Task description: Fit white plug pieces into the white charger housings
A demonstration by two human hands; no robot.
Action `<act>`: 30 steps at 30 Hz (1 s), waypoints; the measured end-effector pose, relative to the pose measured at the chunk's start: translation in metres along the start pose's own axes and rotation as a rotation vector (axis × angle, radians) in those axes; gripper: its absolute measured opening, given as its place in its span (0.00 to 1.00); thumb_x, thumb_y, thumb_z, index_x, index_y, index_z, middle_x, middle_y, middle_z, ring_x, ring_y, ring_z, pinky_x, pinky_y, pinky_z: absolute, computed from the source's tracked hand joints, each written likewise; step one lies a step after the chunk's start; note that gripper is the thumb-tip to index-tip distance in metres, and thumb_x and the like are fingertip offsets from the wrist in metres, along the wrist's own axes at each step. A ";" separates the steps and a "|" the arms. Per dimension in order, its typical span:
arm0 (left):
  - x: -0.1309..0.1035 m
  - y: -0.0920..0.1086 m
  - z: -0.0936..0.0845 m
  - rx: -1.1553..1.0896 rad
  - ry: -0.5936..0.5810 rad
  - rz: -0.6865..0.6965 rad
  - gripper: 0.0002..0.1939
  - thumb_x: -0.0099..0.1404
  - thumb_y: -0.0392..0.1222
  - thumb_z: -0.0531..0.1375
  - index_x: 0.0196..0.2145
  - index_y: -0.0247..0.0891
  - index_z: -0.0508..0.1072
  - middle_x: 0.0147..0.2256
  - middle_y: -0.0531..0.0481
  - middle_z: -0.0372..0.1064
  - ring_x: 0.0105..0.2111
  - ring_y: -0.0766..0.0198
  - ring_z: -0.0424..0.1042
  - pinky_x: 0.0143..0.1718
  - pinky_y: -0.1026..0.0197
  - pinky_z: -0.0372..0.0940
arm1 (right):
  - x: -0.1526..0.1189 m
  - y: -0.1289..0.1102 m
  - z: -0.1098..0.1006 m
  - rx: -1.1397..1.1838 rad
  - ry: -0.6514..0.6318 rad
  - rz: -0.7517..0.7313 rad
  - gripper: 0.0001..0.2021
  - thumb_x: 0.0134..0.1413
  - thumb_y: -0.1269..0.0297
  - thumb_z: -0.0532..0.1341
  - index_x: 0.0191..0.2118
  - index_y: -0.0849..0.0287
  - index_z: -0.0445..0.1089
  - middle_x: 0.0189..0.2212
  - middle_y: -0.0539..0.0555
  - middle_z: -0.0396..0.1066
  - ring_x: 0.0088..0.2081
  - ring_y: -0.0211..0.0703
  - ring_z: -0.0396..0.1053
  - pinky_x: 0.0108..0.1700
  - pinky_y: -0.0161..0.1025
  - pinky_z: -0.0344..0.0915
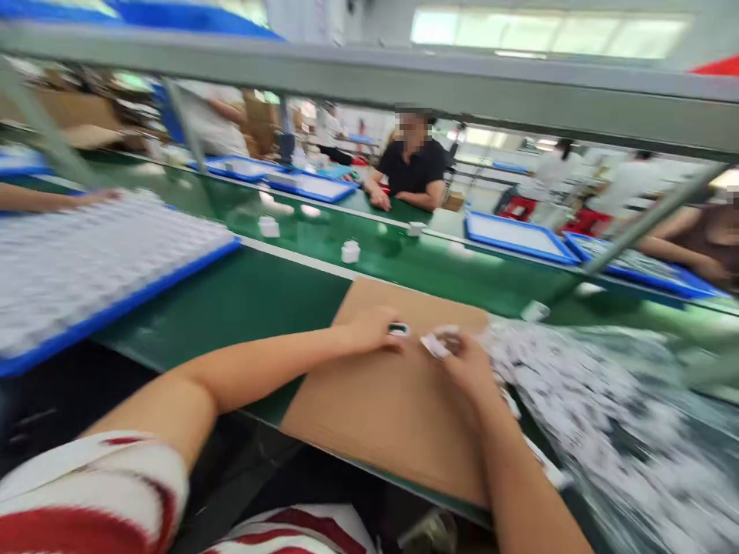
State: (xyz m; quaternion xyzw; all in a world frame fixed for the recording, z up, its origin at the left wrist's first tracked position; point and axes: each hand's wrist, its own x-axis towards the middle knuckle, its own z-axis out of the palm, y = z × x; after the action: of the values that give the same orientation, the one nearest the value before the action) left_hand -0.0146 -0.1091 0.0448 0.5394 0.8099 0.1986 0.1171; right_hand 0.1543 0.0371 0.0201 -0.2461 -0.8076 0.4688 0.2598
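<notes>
One white part with a dark middle point(398, 329) is pinched in my left hand point(375, 331); my right hand point(469, 363), apart from it, grips a white piece point(434, 345). Both are over the cardboard point(386, 408), beside piled white bits point(594, 408).

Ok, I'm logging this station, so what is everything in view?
Cardboard: one, brown, under the hands
Loose pile: uncounted pieces, white, in clear plastic, right
Large tray: one, blue-rimmed, full of white pieces, left
Smaller trays: several, blue-rimmed, farther off
Single pieces: four, white, along the green surface
Frame bar: one, grey, overhead
Red seats: at least two, back right
Other people: several, around
Left hand: one, holding a white-and-dark-green part
Right hand: one, holding a white part
</notes>
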 end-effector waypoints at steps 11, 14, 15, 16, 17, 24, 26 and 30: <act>-0.017 -0.003 0.042 -0.761 -0.059 0.026 0.27 0.57 0.61 0.67 0.49 0.43 0.78 0.47 0.48 0.79 0.45 0.52 0.76 0.48 0.53 0.71 | 0.007 -0.004 0.009 0.587 -0.002 0.197 0.25 0.28 0.57 0.78 0.37 0.55 0.75 0.34 0.50 0.80 0.38 0.42 0.78 0.50 0.43 0.75; -0.016 -0.005 0.047 -0.766 -0.028 0.027 0.30 0.57 0.62 0.67 0.51 0.42 0.78 0.47 0.47 0.79 0.45 0.51 0.76 0.49 0.51 0.71 | 0.003 -0.010 0.010 0.477 0.000 0.125 0.19 0.35 0.55 0.77 0.35 0.55 0.76 0.35 0.51 0.80 0.37 0.42 0.76 0.48 0.43 0.74; -0.015 -0.006 0.048 -0.758 -0.026 0.028 0.30 0.57 0.63 0.67 0.51 0.42 0.78 0.47 0.46 0.79 0.44 0.51 0.76 0.48 0.51 0.71 | 0.003 -0.012 0.010 0.439 0.020 0.098 0.17 0.38 0.55 0.76 0.34 0.55 0.76 0.35 0.51 0.80 0.37 0.41 0.75 0.47 0.42 0.74; -0.014 -0.008 0.049 -0.754 -0.027 0.032 0.30 0.57 0.63 0.66 0.51 0.42 0.78 0.47 0.46 0.79 0.43 0.52 0.76 0.48 0.50 0.71 | 0.002 -0.013 0.010 0.413 0.044 0.077 0.16 0.40 0.55 0.75 0.34 0.55 0.76 0.36 0.51 0.79 0.38 0.41 0.75 0.47 0.41 0.73; -0.014 -0.010 0.051 -0.752 -0.031 0.036 0.30 0.57 0.63 0.66 0.51 0.41 0.78 0.47 0.46 0.79 0.43 0.52 0.76 0.48 0.50 0.71 | 0.002 -0.013 0.009 0.403 0.059 0.067 0.15 0.41 0.55 0.74 0.34 0.55 0.75 0.36 0.50 0.79 0.38 0.40 0.74 0.47 0.41 0.73; -0.014 -0.011 0.054 -0.788 -0.055 0.018 0.29 0.58 0.61 0.67 0.50 0.40 0.77 0.45 0.45 0.78 0.43 0.53 0.74 0.49 0.50 0.69 | 0.002 0.001 0.001 0.176 -0.008 0.094 0.13 0.46 0.56 0.71 0.35 0.56 0.73 0.35 0.51 0.76 0.35 0.41 0.73 0.43 0.42 0.72; -0.014 -0.010 0.053 -0.791 -0.054 0.001 0.28 0.57 0.61 0.67 0.48 0.39 0.78 0.43 0.45 0.78 0.41 0.54 0.74 0.46 0.52 0.69 | 0.001 0.007 0.000 0.004 -0.010 0.050 0.14 0.49 0.59 0.69 0.42 0.56 0.74 0.39 0.53 0.76 0.35 0.40 0.72 0.44 0.42 0.72; -0.014 -0.008 0.053 -0.793 -0.047 -0.023 0.29 0.55 0.64 0.67 0.46 0.40 0.78 0.37 0.48 0.78 0.38 0.56 0.73 0.43 0.54 0.69 | 0.000 0.010 0.003 -0.117 -0.076 0.037 0.15 0.50 0.64 0.68 0.46 0.56 0.74 0.40 0.53 0.78 0.36 0.41 0.73 0.44 0.42 0.72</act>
State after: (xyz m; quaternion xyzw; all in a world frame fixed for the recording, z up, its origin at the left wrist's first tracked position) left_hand 0.0053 -0.1144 -0.0062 0.4476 0.6736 0.4820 0.3371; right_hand 0.1539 0.0397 0.0104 -0.2578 -0.8382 0.4345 0.2051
